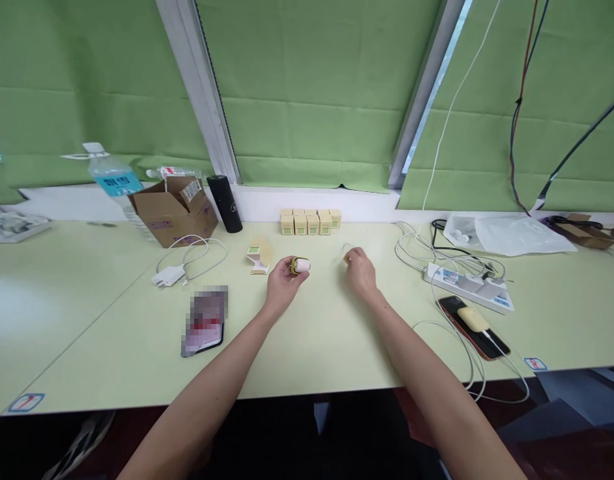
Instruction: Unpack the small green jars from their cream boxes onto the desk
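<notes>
left hand [283,279]: is pinching small pink-and-yellow object [301,267] | object: is sitting at its fingertips, facing right hand [360,270] | right hand: is curling, apart from object, cannot tell whether pinching anything

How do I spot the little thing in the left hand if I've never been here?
Find the pale table, then the row of boxes at its back. Nearer, the left hand holds the little thing. Unlike the boxes, it has a pinkish-white middle and a dark yellowish rim.

Between left hand [283,281] and right hand [361,270], the tabletop [323,320] lies open; small boxes [313,224] (close-packed) bar the back.
</notes>
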A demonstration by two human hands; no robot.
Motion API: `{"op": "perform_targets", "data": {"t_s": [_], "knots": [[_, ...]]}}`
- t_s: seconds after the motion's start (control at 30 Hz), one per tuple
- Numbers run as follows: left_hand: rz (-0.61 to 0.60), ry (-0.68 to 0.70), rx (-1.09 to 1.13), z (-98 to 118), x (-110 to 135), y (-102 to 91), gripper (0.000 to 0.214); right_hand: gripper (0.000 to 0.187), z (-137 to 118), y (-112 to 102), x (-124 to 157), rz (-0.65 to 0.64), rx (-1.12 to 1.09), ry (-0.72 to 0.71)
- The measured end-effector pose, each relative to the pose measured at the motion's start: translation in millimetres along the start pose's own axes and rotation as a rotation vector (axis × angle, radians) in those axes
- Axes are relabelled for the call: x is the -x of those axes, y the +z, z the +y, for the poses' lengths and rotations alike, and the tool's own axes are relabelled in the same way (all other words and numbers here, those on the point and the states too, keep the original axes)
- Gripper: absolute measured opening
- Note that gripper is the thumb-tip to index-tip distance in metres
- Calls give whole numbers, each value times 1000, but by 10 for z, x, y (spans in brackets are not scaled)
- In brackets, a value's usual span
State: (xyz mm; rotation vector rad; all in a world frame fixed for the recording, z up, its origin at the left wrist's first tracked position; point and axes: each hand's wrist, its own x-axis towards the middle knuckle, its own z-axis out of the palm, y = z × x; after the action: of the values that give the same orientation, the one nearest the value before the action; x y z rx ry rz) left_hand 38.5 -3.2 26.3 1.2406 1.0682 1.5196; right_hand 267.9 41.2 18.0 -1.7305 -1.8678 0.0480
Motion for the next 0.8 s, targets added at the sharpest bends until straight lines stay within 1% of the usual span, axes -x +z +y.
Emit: {"op": "perform_targets", "data": {"t_s": [0.03, 0.1, 0.17, 0.3, 0.4, 0.47, 0.5, 0.53, 0.6, 0.67, 0.7, 0.73, 0.8], "knots": [[0, -5, -2, -12, 4, 4, 54, 29, 74, -28, -97, -6, 30, 46], [-3, -8, -6, -37, 11, 14, 54, 26, 218, -78, -254, -28, 52, 64], [-9, -13, -4, -59, 15, 25, 54, 24, 332, -102, -339, -53, 69, 65], [-19, -46, 25, -81, 15, 38, 55, 26, 431, -90, -332, -47, 83, 42], [-9, -61, 38, -83, 13, 42, 56, 37, 393, -91, -265, 16, 81, 23], [-3, -59, 37, -84, 17, 47, 55, 43, 293, -105, -212, 110, 37, 23], [-5, -56, 36, -83, 21, 51, 55, 42, 214, -114, -180, 170, -13, 22], [-10, -52, 33, -82, 27, 54, 55, 39, 116, -123, -140, 227, -85, 13], [-22, -52, 24, -77, 40, 60, 55, 34, -123, -137, -30, 272, -245, -64], [-21, -52, 19, -72, 51, 60, 55, 33, -379, -139, 125, 238, -381, -198], [-13, -53, 21, -70, 54, 58, 55, 37, -494, -134, 215, 207, -422, -274], [-6, -53, 27, -71, 55, 55, 55, 41, -594, -124, 306, 191, -433, -345], [-7, -56, 45, -77, 55, 50, 55, 45, -732, -89, 471, 172, -383, -460]]}}
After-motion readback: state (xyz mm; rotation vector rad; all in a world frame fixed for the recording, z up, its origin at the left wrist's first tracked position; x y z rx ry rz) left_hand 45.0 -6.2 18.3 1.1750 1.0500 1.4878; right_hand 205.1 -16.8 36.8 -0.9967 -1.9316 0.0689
